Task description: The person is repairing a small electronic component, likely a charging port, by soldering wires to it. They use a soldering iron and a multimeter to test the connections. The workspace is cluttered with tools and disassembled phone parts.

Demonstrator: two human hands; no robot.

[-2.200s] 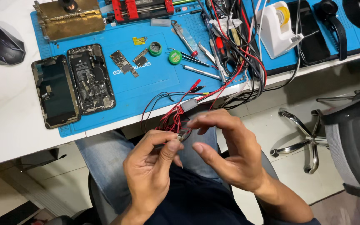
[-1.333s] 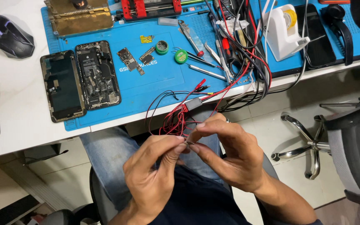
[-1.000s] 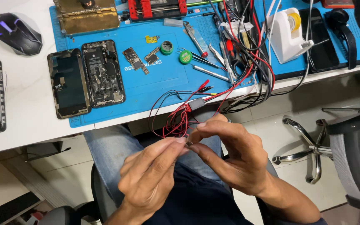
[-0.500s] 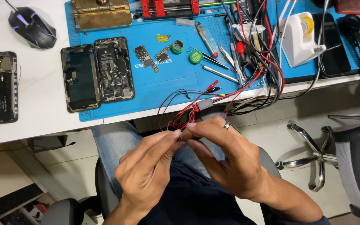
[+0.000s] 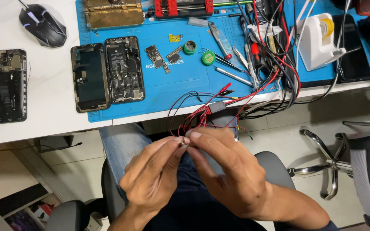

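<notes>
Both hands meet over the lap, near edge of the bench. Left hand [image 5: 157, 173] & right hand [image 5: 232, 171] each pinched nearly closed, thumb + forefinger tips touching at a small metal end of the red/black wire bundle [image 5: 195, 122]. Bundle sits just far of the fingertips, looping up to the blue work mat [image 5: 172, 81] & a black connector block [image 5: 217, 107]. Ring on a right-hand finger. Opened phone [image 5: 108, 72] lies far-left on the mat; computer mouse [image 5: 43, 25] far left; tape dispenser [image 5: 317, 40] far right.
</notes>
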